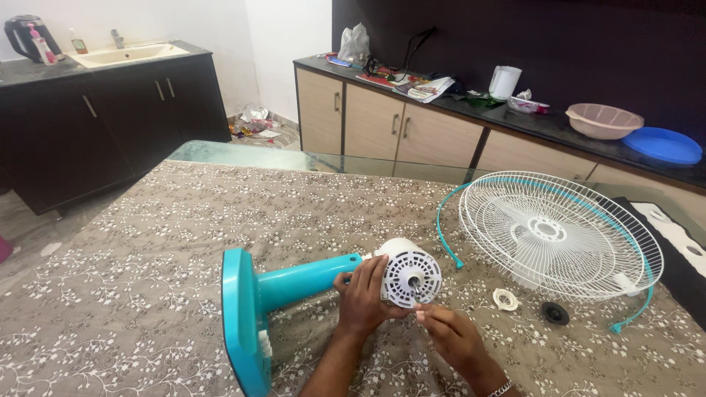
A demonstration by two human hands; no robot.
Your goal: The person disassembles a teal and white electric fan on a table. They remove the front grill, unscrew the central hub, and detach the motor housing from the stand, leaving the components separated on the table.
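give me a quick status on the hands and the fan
Left hand grips white motor housing of teal fan stand. Right hand fingertips at its shaft. Fan guard lies clear.

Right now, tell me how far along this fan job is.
Done: the white grille and teal rim ring lie apart on the table. In hand: the left hand grips the motor head; the right hand works at its shaft. Left: white nut and black cap lie loose.

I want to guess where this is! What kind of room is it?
Probably a dining or kitchen area in a home. There is a sink set in a dark cabinet, a counter with wooden cupboard doors, and a glass table under a flowered cloth where a fan lies in parts.
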